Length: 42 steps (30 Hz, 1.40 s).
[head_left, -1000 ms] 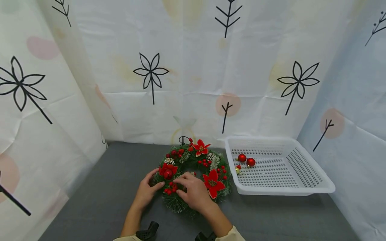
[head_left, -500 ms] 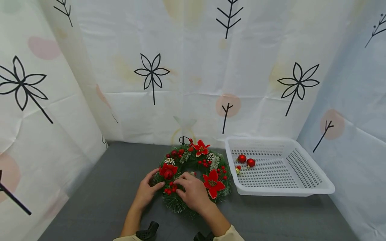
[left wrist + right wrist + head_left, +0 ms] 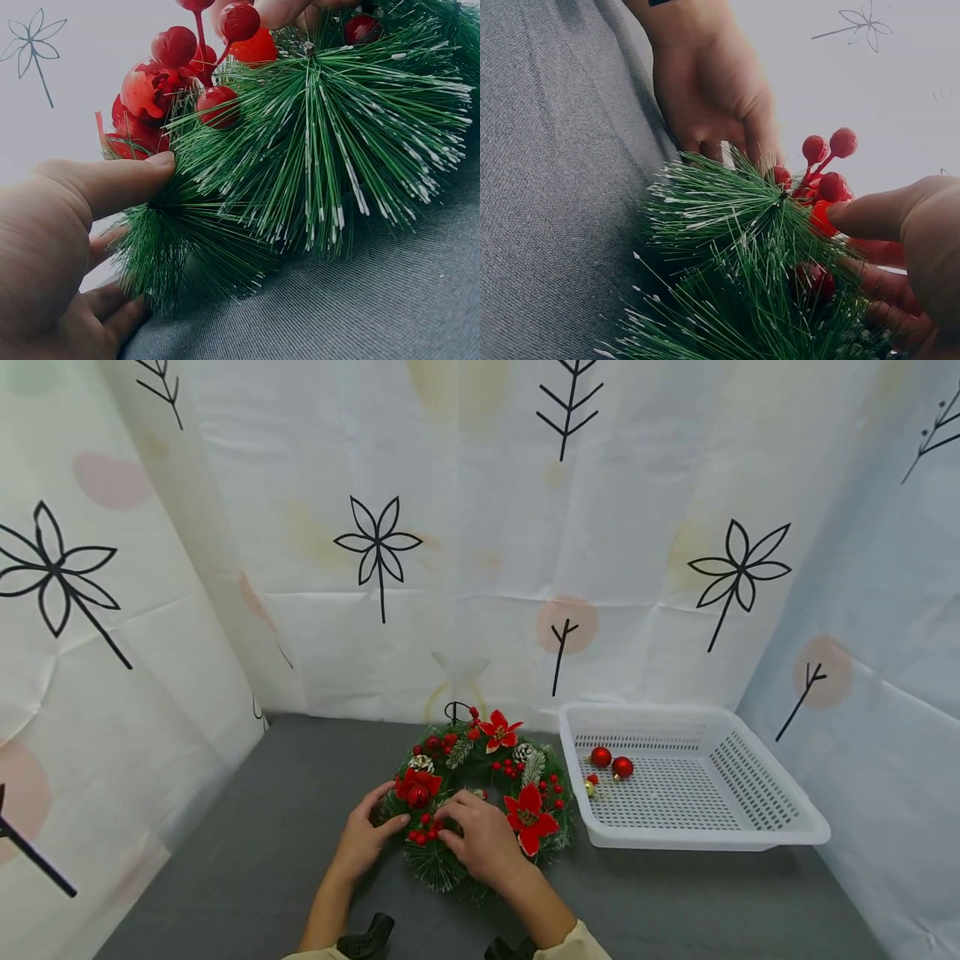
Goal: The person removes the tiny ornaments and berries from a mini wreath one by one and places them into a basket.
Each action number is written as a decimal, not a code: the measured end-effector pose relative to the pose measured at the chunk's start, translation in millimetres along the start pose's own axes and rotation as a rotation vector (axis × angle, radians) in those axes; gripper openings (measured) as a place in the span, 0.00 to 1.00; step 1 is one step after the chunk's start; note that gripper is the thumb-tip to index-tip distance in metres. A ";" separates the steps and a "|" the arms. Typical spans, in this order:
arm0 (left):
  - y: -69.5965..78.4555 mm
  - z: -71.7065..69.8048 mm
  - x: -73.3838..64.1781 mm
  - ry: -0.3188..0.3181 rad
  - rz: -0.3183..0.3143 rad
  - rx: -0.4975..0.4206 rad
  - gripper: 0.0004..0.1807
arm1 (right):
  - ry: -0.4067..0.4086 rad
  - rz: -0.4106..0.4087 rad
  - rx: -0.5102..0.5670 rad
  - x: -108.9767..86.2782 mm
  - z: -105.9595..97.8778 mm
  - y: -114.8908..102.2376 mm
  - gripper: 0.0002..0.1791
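A green Christmas wreath (image 3: 437, 866) with red poinsettias, berries and pine cones lies on the grey table. My left hand (image 3: 362, 842) grips its left side; in the left wrist view the thumb (image 3: 135, 180) presses the needles while the fingers reach underneath. A glossy red bauble (image 3: 417, 796) sits on the left poinsettia, just above that thumb. Over the wreath's lower inner edge, my right hand (image 3: 486, 843) pinches a bright red ornament (image 3: 822, 217) beside the berry cluster (image 3: 831, 185). Its fingertips are partly hidden by needles and berries.
To the wreath's right stands a white perforated basket (image 3: 705, 840). Inside are two red baubles (image 3: 601, 757) and a small gold-and-red ornament (image 3: 591, 785). A patterned cloth backdrop (image 3: 465, 568) closes off the table's back and sides. Black wrist straps (image 3: 367, 939) show at the bottom.
Both hands stay almost where they were on the wreath; the right fingers shift only very slightly. The whole scene drifts a few pixels with the head camera.
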State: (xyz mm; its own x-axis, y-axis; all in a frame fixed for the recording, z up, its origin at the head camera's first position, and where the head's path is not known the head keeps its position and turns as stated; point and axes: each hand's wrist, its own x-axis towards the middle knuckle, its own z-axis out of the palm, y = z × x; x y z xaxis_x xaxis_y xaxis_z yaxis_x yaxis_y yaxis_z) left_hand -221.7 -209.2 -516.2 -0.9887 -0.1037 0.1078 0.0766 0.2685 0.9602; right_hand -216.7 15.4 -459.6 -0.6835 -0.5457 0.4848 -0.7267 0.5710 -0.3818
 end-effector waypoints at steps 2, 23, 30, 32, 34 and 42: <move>1.6 -0.2 -1.1 -0.004 -0.004 0.003 0.35 | -0.004 -0.001 -0.003 0.0 0.5 0.4 0.09; 37.8 -1.4 -16.6 -0.018 0.000 -0.009 0.33 | -0.023 -0.021 0.025 1.3 0.3 3.4 0.07; 38.8 -1.8 -16.3 -0.016 0.006 -0.007 0.33 | 0.016 -0.020 0.154 0.8 -5.1 4.9 0.08; 40.6 -1.9 -17.0 -0.015 0.007 -0.004 0.33 | 0.038 -0.031 0.182 0.6 -6.9 4.8 0.09; 41.5 -2.0 -17.7 -0.014 0.006 -0.003 0.33 | 0.056 -0.039 0.207 0.0 -8.4 4.8 0.09; 18.9 -0.6 -9.8 -0.007 -0.002 0.020 0.35 | 0.052 -0.073 0.298 -2.2 -15.9 6.8 0.10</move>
State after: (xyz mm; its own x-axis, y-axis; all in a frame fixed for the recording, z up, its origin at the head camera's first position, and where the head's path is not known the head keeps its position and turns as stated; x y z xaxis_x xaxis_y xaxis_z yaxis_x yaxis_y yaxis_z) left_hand -210.5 -203.7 -498.9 -0.9898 -0.0976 0.1041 0.0721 0.2877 0.9550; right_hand -219.1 30.2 -450.7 -0.6302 -0.5420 0.5559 -0.7669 0.3228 -0.5547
